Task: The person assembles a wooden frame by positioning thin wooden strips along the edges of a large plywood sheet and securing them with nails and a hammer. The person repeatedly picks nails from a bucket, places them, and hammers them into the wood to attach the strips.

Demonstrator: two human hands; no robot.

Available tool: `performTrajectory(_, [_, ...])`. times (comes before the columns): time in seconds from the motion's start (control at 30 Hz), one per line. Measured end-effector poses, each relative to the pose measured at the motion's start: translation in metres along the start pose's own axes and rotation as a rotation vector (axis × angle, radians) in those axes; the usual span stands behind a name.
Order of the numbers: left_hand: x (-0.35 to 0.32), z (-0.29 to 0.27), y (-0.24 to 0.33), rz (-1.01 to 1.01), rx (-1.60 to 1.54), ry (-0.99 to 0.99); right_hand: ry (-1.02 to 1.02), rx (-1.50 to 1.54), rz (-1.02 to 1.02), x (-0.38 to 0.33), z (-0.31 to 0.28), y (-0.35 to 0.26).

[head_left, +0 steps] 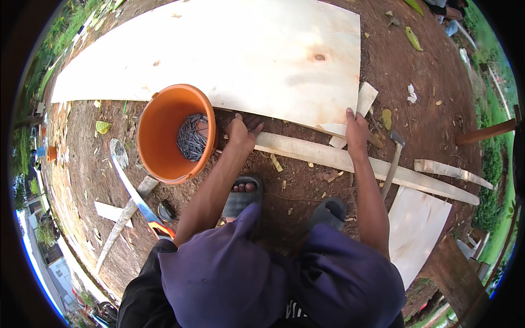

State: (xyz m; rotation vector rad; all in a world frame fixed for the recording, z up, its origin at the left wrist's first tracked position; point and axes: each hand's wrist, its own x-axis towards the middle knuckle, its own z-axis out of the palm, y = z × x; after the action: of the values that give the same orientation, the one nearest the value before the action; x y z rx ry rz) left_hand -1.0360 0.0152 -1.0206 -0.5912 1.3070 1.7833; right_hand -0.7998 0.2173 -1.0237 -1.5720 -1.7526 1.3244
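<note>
A large pale plywood sheet [262, 60] lies in front of me, its near edge raised off the ground. My right hand [356, 134] grips its near right corner, thumb on top and fingers partly hidden. My left hand [243, 132] is at the near edge beside the bucket, fingers stretched out in the shade just under the sheet; its thumb points up at the edge. A long wooden batten [350, 162] starts beside the left hand and runs right, passing behind the right forearm. Left of that hand stands an orange bucket [156, 131] with many loose nails [191, 139] inside.
A hammer [392, 164] rests across the batten on the right. A handsaw [131, 188] leans over a rough pole [123, 216] at left. Smaller boards include a plywood piece [418, 229] at lower right and a curved offcut [451, 170]. Wood scraps and leaves litter the bare soil.
</note>
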Motion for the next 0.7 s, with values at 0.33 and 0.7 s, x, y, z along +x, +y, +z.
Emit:
performTrajectory(0.33, [-0.014,0.022,-0.011,-0.304,-0.098,-0.050,0.032,0.460,0.041,0.001,0.009,0.010])
performTrajectory(0.7, [-0.025,0.049,-0.029,-0.247,-0.016,-0.034,0.020,0.543,0.053,0.002,0.008,0.011])
